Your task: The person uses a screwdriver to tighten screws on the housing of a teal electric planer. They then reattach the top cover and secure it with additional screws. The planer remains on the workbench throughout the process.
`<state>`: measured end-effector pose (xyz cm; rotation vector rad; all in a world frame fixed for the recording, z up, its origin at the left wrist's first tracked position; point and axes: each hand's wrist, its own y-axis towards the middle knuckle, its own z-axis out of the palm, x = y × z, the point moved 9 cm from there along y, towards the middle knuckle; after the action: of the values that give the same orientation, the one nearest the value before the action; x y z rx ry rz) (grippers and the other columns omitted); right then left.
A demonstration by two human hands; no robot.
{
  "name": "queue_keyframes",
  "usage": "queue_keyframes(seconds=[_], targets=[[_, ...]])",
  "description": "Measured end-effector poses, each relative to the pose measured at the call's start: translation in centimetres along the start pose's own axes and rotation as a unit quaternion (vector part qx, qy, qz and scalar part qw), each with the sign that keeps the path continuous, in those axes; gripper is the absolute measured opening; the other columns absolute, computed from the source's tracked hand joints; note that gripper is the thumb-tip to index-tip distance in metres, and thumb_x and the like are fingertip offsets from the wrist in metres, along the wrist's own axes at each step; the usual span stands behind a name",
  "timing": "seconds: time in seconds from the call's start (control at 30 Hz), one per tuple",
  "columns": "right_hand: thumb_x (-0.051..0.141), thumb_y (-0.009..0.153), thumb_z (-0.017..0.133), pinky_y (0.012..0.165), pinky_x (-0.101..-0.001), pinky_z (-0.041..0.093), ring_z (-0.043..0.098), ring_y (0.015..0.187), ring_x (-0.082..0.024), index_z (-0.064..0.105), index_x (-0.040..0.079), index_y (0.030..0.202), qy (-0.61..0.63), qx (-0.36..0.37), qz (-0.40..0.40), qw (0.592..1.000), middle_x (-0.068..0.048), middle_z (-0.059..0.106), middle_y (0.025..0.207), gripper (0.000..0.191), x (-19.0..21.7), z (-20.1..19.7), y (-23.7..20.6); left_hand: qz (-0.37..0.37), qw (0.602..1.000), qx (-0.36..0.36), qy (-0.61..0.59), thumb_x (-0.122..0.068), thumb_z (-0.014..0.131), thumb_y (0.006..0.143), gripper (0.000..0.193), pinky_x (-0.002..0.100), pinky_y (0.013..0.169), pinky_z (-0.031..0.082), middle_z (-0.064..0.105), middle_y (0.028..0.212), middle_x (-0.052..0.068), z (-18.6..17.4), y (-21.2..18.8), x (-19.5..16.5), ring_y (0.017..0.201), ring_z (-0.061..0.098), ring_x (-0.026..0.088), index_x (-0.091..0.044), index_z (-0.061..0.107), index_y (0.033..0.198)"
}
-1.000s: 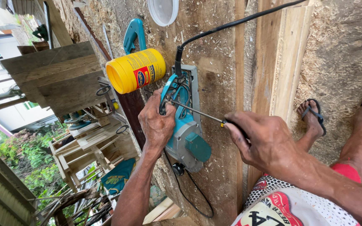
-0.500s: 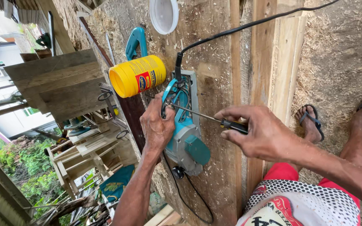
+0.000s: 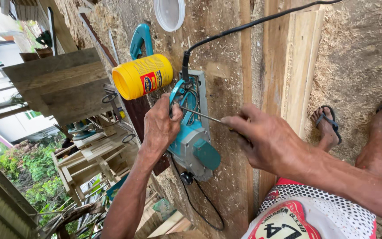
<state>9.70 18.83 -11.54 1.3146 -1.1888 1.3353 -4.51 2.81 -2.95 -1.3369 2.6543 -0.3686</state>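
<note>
A teal circular saw (image 3: 195, 141) lies on a sawdust-covered wooden workbench (image 3: 226, 53), its black cord (image 3: 261, 22) running off to the upper right. My left hand (image 3: 161, 126) grips the saw's body beside the handle. My right hand (image 3: 266, 139) is closed round a screwdriver (image 3: 202, 116), whose metal shaft points into the saw's handle area next to my left fingers. A yellow plastic can (image 3: 142, 76) lies on its side just beyond the saw.
A white lid (image 3: 169, 13) rests at the bench's far end, near a second teal tool handle (image 3: 140, 40). Wooden planks (image 3: 292, 66) lie along the bench. My sandalled feet (image 3: 328, 126) stand on sawdust. Stacked wooden frames (image 3: 93, 155) sit below left.
My right hand has slid along the screwdriver toward the saw and now covers its handle. My left hand stays on the saw. The view has shifted slightly.
</note>
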Motion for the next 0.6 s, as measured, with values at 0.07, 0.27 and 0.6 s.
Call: queue_keyframes(seconds=[0.07,0.27,0.6], targets=[[0.006,0.082,0.068,0.066,-0.0445,0.056,0.069,0.083,-0.034,0.065,-0.004,0.131,-0.223,-0.005,-0.148,0.964,-0.018,0.063,0.100,0.050,2.2,1.0,-0.9,-0.012,1.000,0.022,0.011,-0.006,0.060,0.095,0.017,0.052,0.064,0.053,0.065,0.086,0.025,0.4,0.0,0.4,0.077,0.067,0.044,0.000,0.058,0.112],[0.016,0.092,0.068,0.070,-0.0435,0.055,0.071,0.082,-0.033,0.069,0.004,0.125,-0.139,0.024,-0.011,0.990,-0.018,0.069,0.096,0.035,-0.5,1.0,0.1,0.005,1.000,-0.011,0.005,-0.015,0.066,0.093,0.018,0.056,0.060,0.049,0.065,0.078,0.027,0.2,1.1,0.4,0.075,0.064,0.050,-0.002,0.059,0.101],[0.010,0.083,0.070,0.064,-0.0437,0.053,0.067,0.081,-0.032,0.062,-0.010,0.128,-0.352,-0.093,-0.273,0.890,-0.017,0.062,0.092,0.050,4.4,0.0,-2.9,-0.018,1.000,0.008,-0.023,-0.016,0.060,0.095,0.017,0.058,0.063,0.050,0.066,0.081,0.028,0.2,0.8,0.5,0.076,0.064,0.051,-0.001,0.058,0.101]])
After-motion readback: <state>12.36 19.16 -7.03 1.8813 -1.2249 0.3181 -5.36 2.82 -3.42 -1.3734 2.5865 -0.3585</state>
